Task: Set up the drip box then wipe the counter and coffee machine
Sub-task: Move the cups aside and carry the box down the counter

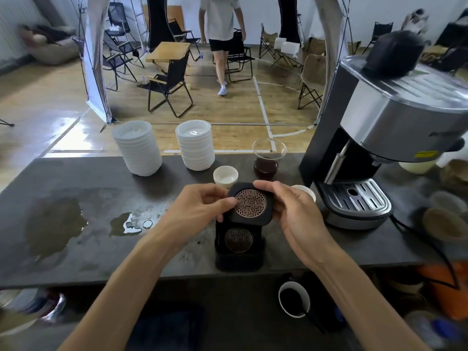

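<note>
A black drip box part with a round copper lattice [250, 203] is held above the dark counter [83, 239] between both hands. My left hand [200, 206] pinches its left edge, thumb on the lattice. My right hand [291, 211] grips its right side. Directly below stands a black drip box base [239, 245] with a second copper lattice on top. The silver and black coffee machine [379, 138] stands at the right, its drip tray [354, 198] facing me. Puddles of liquid [131, 222] and a wet stain [53, 224] lie on the counter's left half.
Two stacks of white lids [138, 148] [195, 145] stand at the far edge. A small white cup [225, 175], a glass carafe of dark liquid [267, 160] and another white cup [305, 192] sit behind my hands. A person walks among folding chairs beyond.
</note>
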### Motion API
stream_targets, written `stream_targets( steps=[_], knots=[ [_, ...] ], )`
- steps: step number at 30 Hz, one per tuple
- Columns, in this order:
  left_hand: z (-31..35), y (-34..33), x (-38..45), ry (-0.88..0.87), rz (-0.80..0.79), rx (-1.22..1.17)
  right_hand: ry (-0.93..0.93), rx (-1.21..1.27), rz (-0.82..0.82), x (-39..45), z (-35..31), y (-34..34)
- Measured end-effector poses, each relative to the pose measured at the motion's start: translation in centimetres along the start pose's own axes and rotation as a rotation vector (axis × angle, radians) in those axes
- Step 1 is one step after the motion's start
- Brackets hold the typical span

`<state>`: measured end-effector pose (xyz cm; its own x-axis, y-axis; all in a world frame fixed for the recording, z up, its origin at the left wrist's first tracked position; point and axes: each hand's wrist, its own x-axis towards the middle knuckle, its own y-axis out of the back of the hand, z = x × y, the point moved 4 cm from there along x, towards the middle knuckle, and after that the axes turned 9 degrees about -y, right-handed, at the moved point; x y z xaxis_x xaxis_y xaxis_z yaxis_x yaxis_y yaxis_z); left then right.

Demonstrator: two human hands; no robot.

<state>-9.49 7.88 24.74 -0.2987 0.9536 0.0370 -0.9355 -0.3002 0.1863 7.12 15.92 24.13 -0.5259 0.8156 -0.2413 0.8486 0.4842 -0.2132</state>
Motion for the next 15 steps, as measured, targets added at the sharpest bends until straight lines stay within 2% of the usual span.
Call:
stream_targets(
  steps=[3, 7, 11, 15],
  knots=[
    [-0.7, 0.3, -1.0, 0.037, 0.116, -0.043, 0.049, -0.118, 0.052, -0.6, 0.2, 0.3],
    [-1.7, 0.0, -2.6, 0.042, 0.236, 0.051, 0.056, -0.402, 0.157, -1.0, 1.5, 0.8],
    [-2.9, -0.5, -3.3, 0.04, 0.248, 0.277, 0.023, -0.543, 0.245, -0.9, 3.1, 1.1],
    [-3.2, -0.7, -3.9, 0.032, 0.268, 0.363, -0.018, -0.604, 0.291, -0.9, 4.1, 1.5]
  ],
)
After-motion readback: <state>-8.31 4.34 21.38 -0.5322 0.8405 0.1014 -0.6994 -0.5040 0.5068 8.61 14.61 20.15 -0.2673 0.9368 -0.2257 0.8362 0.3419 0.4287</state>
